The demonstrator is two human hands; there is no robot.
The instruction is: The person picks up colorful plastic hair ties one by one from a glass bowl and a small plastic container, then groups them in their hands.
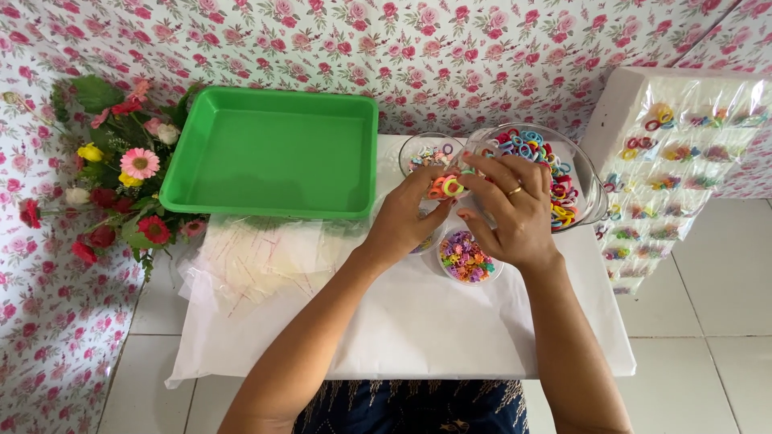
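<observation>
Table [418, 329] covered in white paper, set against rose-print wall covering [450, 56]; tiled floor [708, 305] at right. Left hand [402, 221] and right hand [515, 209] meet above the table, fingertips pinched together on small coloured hair rings [445, 186]. Glass bowl of hair rings [563, 173] just behind. Bowl of small coloured clips [469, 259] below the right hand. Green tray [277, 153] at left, beside artificial flowers [121, 173].

Both hands [462, 213] on hair ties [445, 186]
</observation>
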